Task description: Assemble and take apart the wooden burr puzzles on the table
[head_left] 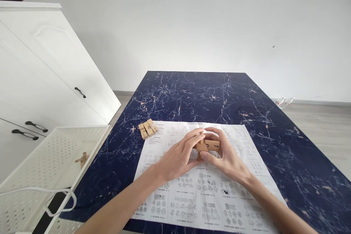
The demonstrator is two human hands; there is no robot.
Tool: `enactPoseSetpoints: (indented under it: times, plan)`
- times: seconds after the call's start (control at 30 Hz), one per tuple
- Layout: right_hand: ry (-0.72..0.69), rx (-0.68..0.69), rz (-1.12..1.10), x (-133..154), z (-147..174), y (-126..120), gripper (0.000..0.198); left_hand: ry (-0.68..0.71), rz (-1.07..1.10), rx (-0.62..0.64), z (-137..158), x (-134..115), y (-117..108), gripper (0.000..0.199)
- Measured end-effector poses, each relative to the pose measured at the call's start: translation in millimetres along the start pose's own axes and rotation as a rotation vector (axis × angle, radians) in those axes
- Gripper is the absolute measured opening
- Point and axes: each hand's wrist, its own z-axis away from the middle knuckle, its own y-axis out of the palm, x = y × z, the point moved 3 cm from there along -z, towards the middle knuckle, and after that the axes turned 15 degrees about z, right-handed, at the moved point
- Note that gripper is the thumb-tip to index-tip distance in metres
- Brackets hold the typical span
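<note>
Both of my hands are closed around a partly joined wooden block puzzle [202, 147], just over a printed sheet [156, 157]. My left hand [182, 151] grips it from the left, fingertips at its top and thumb low near its base. From the right, my right hand [223, 153] holds it with the thumb in front and fingers over the back. One piece pointing right bears a dark mark. My fingers hide part of the puzzle. Several loose wooden pieces [148, 128] lie side by side at the sheet's upper left corner.
The sheet with rows of small diagrams lies on a dark blue marbled table [192, 95]. At the left stand a white perforated basket [33, 161] with a wooden cross-shaped piece [82, 159] inside, a white cable [35, 189] and a white cabinet [52, 65].
</note>
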Motion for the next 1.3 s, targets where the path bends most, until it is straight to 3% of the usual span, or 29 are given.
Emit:
enactPoseSetpoints:
  times: [0.57, 1.0, 1.3]
  plan:
    - [-0.004, 0.004, -0.003, -1.2, 0.8, -1.4, 0.071, -0.001, 0.034, -0.027, -1.3, -2.7, -1.3, 0.072]
    - [-0.089, 0.037, -0.029, 0.1, 0.9, -1.1, 0.071, 0.05, -0.017, -0.053, 0.6, -2.2, -1.4, 0.071]
    - [-0.043, 0.097, -0.069, 2.6, 0.3, -3.3, 0.071, 0.001, 0.013, -0.056, -0.2, -1.3, -3.2, 0.077]
